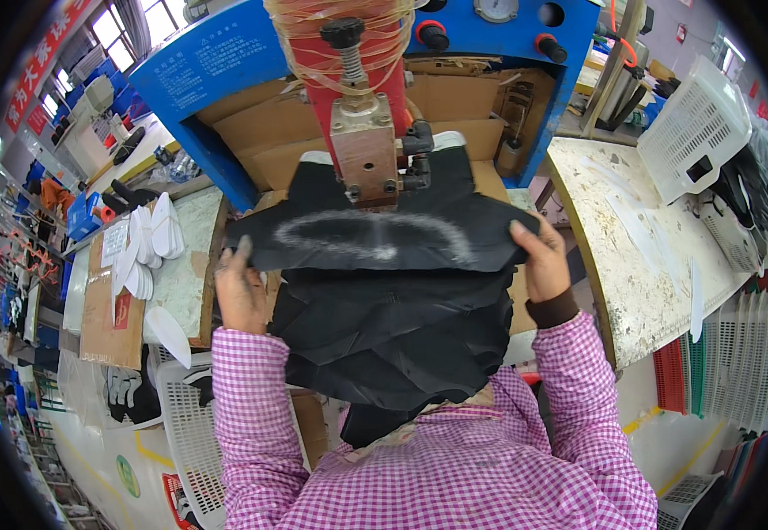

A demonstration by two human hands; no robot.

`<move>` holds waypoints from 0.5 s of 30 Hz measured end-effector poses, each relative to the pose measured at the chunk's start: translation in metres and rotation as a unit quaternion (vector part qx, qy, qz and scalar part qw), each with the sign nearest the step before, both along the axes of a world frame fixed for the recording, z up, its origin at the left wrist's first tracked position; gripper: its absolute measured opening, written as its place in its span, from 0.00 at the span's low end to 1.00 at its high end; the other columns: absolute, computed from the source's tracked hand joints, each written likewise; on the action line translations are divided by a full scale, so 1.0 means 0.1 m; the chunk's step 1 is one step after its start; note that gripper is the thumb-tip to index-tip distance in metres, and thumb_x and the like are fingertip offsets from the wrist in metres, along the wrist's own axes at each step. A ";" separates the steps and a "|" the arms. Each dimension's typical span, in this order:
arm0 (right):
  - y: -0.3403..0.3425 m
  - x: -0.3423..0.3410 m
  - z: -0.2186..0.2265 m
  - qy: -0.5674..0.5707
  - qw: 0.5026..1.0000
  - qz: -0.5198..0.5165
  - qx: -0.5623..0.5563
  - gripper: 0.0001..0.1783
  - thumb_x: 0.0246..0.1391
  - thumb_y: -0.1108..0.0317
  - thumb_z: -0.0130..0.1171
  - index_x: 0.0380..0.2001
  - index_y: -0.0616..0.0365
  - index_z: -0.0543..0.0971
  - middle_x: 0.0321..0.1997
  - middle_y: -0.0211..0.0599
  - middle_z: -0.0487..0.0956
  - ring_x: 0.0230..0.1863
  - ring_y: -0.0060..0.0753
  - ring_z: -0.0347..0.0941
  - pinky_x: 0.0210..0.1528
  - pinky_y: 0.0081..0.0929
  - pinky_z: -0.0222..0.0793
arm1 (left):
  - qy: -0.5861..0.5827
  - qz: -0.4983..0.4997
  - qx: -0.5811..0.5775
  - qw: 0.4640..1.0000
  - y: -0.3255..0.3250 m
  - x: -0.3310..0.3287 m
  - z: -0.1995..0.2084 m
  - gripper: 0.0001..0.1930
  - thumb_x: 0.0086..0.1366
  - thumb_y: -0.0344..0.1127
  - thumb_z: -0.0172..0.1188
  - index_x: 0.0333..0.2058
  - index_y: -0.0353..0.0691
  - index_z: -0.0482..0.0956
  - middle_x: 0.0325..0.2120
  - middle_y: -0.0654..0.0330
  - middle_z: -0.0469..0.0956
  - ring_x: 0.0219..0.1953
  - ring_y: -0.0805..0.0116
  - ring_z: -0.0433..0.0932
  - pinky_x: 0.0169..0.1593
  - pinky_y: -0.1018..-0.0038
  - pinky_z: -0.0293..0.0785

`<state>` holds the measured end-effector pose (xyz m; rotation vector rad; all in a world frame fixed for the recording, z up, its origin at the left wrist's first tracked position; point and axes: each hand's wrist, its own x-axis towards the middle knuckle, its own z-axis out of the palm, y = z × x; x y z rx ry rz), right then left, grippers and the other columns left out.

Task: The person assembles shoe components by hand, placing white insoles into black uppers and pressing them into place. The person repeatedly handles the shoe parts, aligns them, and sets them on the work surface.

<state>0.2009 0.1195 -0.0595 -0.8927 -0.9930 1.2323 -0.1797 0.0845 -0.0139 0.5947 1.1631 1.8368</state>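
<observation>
Black sheet (pixel 375 234), smooth, chalky white ring (pixel 385 253) across it, near blocky metal press head (pixel 363 146). Your left hand (pixel 241 290) and right hand (pixel 545 263) pinch opposite ends, thumbs uppermost.

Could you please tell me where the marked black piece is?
In the head view, the marked black piece is near centre, held between the left hand and right hand, below the metal block.
</observation>
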 end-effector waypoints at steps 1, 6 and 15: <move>0.00 0.08 0.02 0.011 1.000 0.004 0.028 0.13 0.55 0.71 0.57 0.44 0.64 0.75 0.42 0.33 0.78 0.42 0.22 0.73 0.50 0.21 0.65 | -0.010 -0.066 0.030 0.997 0.00 0.09 -0.02 0.17 0.61 0.25 0.57 0.49 0.33 0.69 0.40 0.57 0.77 0.44 0.66 0.77 0.54 0.72 0.71; -0.20 0.73 0.16 0.026 0.994 -0.110 -0.010 0.14 0.55 0.74 0.54 0.44 0.68 0.75 0.41 0.40 0.80 0.40 0.29 0.77 0.47 0.25 0.73 | 0.031 -0.146 0.037 0.988 0.16 0.70 -0.45 0.22 0.57 0.23 0.61 0.51 0.33 0.67 0.47 0.58 0.71 0.50 0.71 0.70 0.58 0.74 0.63; -0.16 -0.10 -0.06 0.017 0.997 0.071 -0.009 0.15 0.55 0.71 0.56 0.45 0.66 0.75 0.42 0.34 0.79 0.42 0.25 0.73 0.50 0.21 0.65 | 0.049 -0.011 0.009 0.999 -0.59 -0.26 -0.11 0.11 0.59 0.21 0.58 0.23 0.43 0.67 0.28 0.64 0.75 0.35 0.74 0.76 0.45 0.77 0.73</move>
